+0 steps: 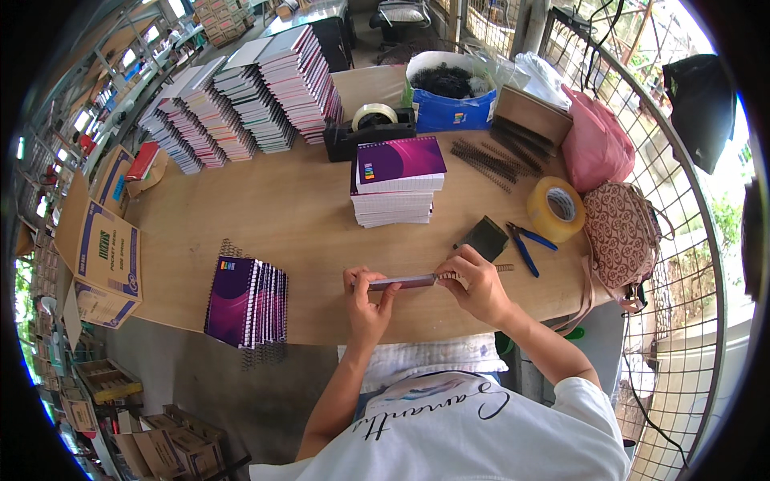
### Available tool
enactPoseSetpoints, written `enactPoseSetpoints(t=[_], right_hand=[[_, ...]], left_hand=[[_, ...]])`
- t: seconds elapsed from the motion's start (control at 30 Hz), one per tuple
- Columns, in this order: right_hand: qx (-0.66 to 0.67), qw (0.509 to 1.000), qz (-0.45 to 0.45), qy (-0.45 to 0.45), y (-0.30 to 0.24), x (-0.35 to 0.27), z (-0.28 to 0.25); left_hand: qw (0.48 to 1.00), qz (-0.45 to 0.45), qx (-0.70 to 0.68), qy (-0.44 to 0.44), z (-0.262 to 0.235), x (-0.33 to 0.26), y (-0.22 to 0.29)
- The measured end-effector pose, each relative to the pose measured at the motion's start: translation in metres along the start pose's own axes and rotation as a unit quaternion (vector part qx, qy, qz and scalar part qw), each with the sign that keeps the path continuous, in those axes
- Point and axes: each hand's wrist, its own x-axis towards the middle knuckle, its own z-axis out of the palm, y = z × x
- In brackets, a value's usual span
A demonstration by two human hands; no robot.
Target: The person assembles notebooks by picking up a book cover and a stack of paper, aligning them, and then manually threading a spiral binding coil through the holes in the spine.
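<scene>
Two bare hands hold a thin purple-covered notebook (401,281) edge-on just above the near edge of a light wooden table (289,216), in front of the person's body. The left hand (366,303) grips the notebook's left end, fingers curled around it from below with the thumb on top. The right hand (475,280) pinches the right end, where a black wire spiral binding (473,272) sticks out past the fingers toward the right.

Just beyond the right hand lies a small dark grey pad (486,237), and beside it a pair of blue-handled pliers (525,244). Near these stands a roll of tan packing tape (556,208). Further back on the right, loose black wire spirals (489,163) lie in a bundle in front of a brown cardboard sheet (533,112).

At the table's centre sits a neat stack of white-paged notebooks with a purple cover on top (395,180). Left of the hands, near the table's front edge, a row of finished purple spiral notebooks (247,303) stands on edge. Behind the centre stack is a black tape dispenser (369,127), and behind that a blue box filled with black coils (453,94). Tall leaning piles of unbound notebooks (241,104) line the far left of the table. A pink bag (597,144) and a brown patterned bag (622,232) rest at the table's right end.
</scene>
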Motion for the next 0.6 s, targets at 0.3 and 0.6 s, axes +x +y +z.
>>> enactPoseSetpoints(t=[0.3,0.6], right_hand=[[-0.061,0.998,0.001,-0.022,-0.011,0.001,0.0],[-0.23,0.965,-0.107,-0.064,0.007,0.002,0.0]], left_hand=[[1.0,0.003,0.001,0.0,0.0,-0.002,0.001],[1.0,0.012,0.004,0.007,0.0,0.001,0.004]])
